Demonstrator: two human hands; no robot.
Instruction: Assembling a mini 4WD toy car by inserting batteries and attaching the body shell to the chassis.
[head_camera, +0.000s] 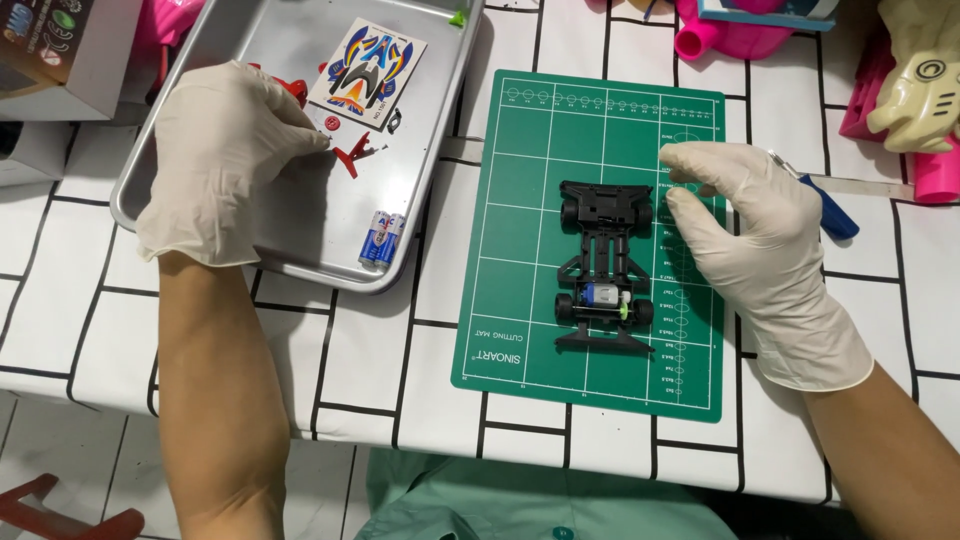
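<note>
Reaching into the metal tray (200, 215), left hand (215, 160) touches red part (352, 155).

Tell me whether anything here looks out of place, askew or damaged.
Nothing stands out. The black toy car chassis lies flat on the green cutting mat, unfinished but whole. The metal tray sits slightly askew on the table, holding the sticker sheet, two batteries and red parts, none spilled.
</note>
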